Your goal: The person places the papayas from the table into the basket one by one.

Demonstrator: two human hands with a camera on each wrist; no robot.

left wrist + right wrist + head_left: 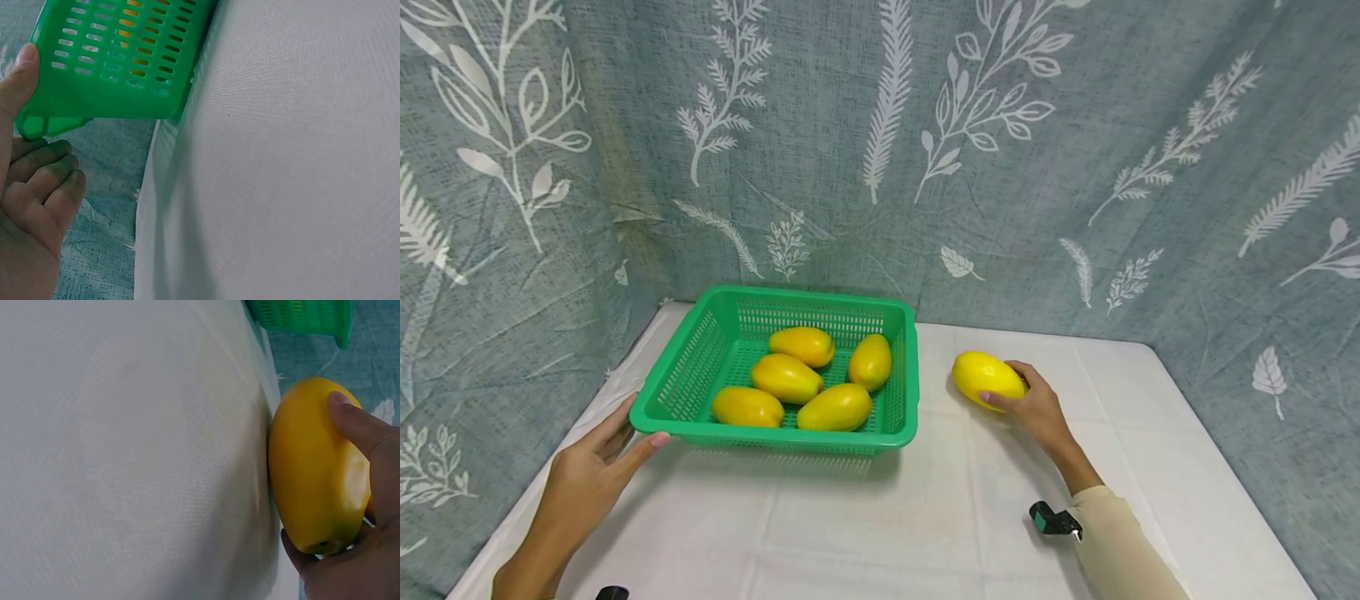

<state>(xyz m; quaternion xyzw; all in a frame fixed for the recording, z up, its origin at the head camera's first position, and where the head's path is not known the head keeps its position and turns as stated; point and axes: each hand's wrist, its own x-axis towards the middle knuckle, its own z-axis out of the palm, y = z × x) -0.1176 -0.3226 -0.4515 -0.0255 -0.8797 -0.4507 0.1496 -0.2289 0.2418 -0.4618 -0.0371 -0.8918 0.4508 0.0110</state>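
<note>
A green plastic basket (805,436) holds several yellow papayas (786,379) on its slotted floor. My left hand (587,475) grips its near left corner; in the left wrist view the thumb (24,69) lies against the basket (106,103) and the other fingers bend by the rim. To the right of the basket, my right hand (1033,408) holds another yellow papaya (985,377) at the table. The right wrist view shows the thumb (353,419) across this papaya (312,469) and fingers round its lower end, partly hidden behind it.
A white cloth (850,533) covers the table. Blue-grey curtains (820,150) with white leaf prints stand behind the table and at both sides, close to the basket's back. A small black device (1054,521) sits at my right wrist.
</note>
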